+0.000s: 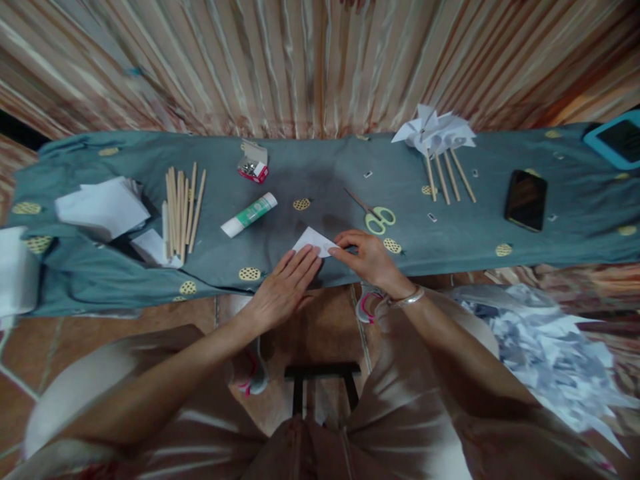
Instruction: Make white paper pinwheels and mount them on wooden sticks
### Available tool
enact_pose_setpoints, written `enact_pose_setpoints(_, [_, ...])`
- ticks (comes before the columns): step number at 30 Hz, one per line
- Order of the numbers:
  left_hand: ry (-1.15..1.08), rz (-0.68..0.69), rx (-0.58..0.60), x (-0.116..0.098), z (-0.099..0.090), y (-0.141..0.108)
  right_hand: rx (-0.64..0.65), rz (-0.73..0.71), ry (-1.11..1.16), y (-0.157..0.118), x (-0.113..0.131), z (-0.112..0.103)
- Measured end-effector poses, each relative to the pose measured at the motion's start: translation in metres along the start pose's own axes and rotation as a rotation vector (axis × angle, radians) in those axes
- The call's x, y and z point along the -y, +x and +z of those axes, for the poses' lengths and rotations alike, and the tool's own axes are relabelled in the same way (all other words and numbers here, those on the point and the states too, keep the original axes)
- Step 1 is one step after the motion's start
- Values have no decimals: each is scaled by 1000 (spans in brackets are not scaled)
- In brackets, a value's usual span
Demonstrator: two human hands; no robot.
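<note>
A white sheet of paper [311, 237], folded to a triangle, lies near the front edge of the cloth-covered table. My left hand [287, 288] rests flat on its lower left part, fingers stretched out. At the paper's right corner, my right hand [367, 255] has thumb and fingers closed on the edge; a bracelet circles that wrist. Just beyond the right hand are scissors [379, 219] with pale green handles. A glue stick [249, 215] with a green label lies to the left of the paper.
Wooden sticks [181, 210] and a stack of white paper [103, 207] lie at left. Behind the glue stick stands a small open box [253, 162] of metal pins. Paper pinwheels [435, 130] on sticks and a phone [527, 200] lie at right. Below is a bag of folded paper [545, 353].
</note>
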State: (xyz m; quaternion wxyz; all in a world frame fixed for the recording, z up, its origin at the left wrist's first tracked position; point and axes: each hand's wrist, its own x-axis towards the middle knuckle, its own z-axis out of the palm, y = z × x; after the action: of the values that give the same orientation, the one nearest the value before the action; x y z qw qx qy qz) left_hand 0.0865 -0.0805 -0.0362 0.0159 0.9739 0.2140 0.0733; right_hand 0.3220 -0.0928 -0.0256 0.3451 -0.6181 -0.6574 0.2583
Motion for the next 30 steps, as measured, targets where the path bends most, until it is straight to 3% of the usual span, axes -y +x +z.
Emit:
enact_pose_setpoints(11, [-28, -27, -13, 2, 2, 1, -103, 62, -12, -1, -2, 3])
enact_pose_setpoints(30, [-22, -30, 16, 2, 0, 3, -91, 35, -110, 0, -1, 3])
